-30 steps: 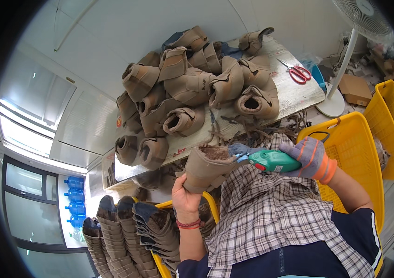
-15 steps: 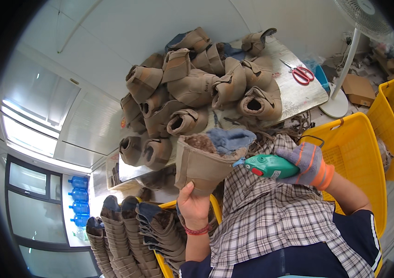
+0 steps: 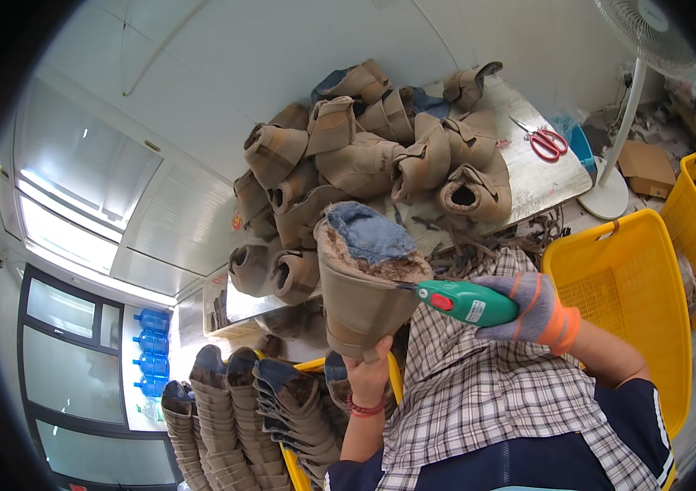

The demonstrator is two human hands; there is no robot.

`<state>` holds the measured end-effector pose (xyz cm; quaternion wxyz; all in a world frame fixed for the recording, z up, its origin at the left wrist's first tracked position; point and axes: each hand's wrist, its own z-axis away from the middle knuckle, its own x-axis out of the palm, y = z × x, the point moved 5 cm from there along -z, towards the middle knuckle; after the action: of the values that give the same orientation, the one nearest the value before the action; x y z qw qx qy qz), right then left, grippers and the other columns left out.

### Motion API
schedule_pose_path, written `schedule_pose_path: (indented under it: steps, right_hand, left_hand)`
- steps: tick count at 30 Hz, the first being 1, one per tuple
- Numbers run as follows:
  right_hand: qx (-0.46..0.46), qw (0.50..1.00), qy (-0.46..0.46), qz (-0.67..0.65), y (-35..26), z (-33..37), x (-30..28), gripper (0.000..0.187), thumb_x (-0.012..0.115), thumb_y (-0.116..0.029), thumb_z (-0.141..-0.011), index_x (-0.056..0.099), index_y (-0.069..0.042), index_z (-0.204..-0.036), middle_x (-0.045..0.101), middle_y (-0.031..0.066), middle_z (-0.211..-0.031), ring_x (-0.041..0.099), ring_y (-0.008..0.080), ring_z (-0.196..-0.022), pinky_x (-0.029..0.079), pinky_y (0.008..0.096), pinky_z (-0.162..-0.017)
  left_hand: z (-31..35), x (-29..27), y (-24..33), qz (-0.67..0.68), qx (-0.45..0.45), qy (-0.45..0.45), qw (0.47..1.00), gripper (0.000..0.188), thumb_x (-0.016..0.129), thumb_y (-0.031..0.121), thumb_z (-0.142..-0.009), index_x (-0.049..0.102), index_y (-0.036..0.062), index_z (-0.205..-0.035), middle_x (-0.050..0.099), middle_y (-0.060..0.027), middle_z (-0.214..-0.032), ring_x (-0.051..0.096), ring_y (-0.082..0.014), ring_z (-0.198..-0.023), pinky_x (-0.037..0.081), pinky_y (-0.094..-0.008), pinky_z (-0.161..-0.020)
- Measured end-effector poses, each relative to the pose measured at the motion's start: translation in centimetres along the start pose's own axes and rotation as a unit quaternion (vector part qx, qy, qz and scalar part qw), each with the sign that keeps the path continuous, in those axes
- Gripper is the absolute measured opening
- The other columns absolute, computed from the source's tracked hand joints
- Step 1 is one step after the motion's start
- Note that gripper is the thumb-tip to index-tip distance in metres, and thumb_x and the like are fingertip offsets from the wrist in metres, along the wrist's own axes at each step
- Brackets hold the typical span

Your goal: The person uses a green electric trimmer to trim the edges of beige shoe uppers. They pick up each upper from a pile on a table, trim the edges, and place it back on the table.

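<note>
My bare left hand (image 3: 368, 378), a red bracelet at its wrist, grips a brown shoe upper (image 3: 364, 307) from below. The upper is held upright, with brown fleece and a blue lining patch (image 3: 371, 235) showing at its open top. In my right hand (image 3: 530, 309), which wears a grey and orange glove, is a green handheld electric cutter (image 3: 479, 303) with a red button. Its tip meets the right side of the upper's fleecy rim; the blade itself is mostly hidden there.
Brown shoe uppers (image 3: 358, 164) lie heaped on the table (image 3: 540, 184), beside red-handled scissors (image 3: 546, 144) and trimmed scraps (image 3: 464, 254). Stacked uppers (image 3: 221, 409) stand at lower left. A yellow basket (image 3: 651, 303) is at my right, a white fan (image 3: 634, 114) behind it.
My left hand has turned the shoe upper, so the blue lining now faces up at the top. The cutter has moved slightly left and down along with my right hand. The view has shifted a little.
</note>
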<state>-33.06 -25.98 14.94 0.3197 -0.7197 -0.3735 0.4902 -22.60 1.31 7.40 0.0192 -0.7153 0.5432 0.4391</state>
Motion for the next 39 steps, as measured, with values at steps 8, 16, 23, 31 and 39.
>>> schedule_pose_path:
  steps: [8,16,23,31,39]
  right_hand:
    - [0.023,0.999,0.029,-0.039,-0.1,-0.3,0.1,0.065,0.084,-0.032,-0.067,0.059,-0.005,-0.120,0.069,0.0154,-0.094,0.069,0.0248,-0.084,0.053,0.0309,-0.075]
    - [0.062,0.995,0.067,-0.037,0.0,0.0,-0.4,0.067,0.083,-0.035,-0.067,0.058,-0.005,-0.121,0.069,0.0150,-0.094,0.069,0.0231,-0.084,0.053,0.0307,-0.076]
    - [0.102,0.989,0.093,-0.045,0.5,0.4,-0.7,0.066,0.083,-0.035,-0.068,0.059,-0.005,-0.121,0.069,0.0137,-0.093,0.069,0.0201,-0.083,0.053,0.0297,-0.075]
    - [0.161,0.963,0.140,-0.165,1.0,0.9,-1.1,0.061,0.083,-0.028,-0.070,0.059,-0.002,-0.120,0.069,0.0101,-0.097,0.065,0.0114,-0.086,0.052,0.0260,-0.077]
    - [0.150,0.943,0.221,-0.199,3.1,0.2,-3.0,0.066,0.085,-0.028,-0.069,0.057,0.000,-0.121,0.067,0.0074,-0.099,0.061,0.0087,-0.085,0.052,0.0248,-0.077]
  left_hand:
    - [-3.6,1.3,2.2,0.269,-0.054,0.042,0.961,0.034,0.062,-0.009,-0.079,0.061,-0.0012,-0.112,0.063,-0.0121,-0.111,0.061,-0.0257,-0.101,0.048,-0.0349,-0.086]
    - [-6.1,1.5,4.1,-0.068,0.102,-0.061,0.991,0.043,0.060,-0.003,-0.068,0.065,0.0056,-0.109,0.063,-0.0158,-0.112,0.056,-0.0383,-0.106,0.040,-0.0483,-0.095]
    - [-7.0,2.6,5.5,-0.133,0.136,-0.122,0.974,0.049,0.060,0.004,-0.067,0.066,0.0147,-0.114,0.058,-0.0124,-0.123,0.048,-0.0384,-0.118,0.031,-0.0545,-0.102]
    - [-4.8,5.1,4.6,-0.140,0.134,-0.222,0.955,0.045,0.061,0.006,-0.068,0.066,0.0158,-0.112,0.059,-0.0130,-0.117,0.051,-0.0384,-0.113,0.032,-0.0549,-0.101]
    - [-6.8,5.8,7.4,-0.090,0.225,-0.205,0.948,0.043,0.058,0.006,-0.070,0.065,0.0121,-0.112,0.058,-0.0161,-0.115,0.050,-0.0408,-0.112,0.034,-0.0565,-0.099]
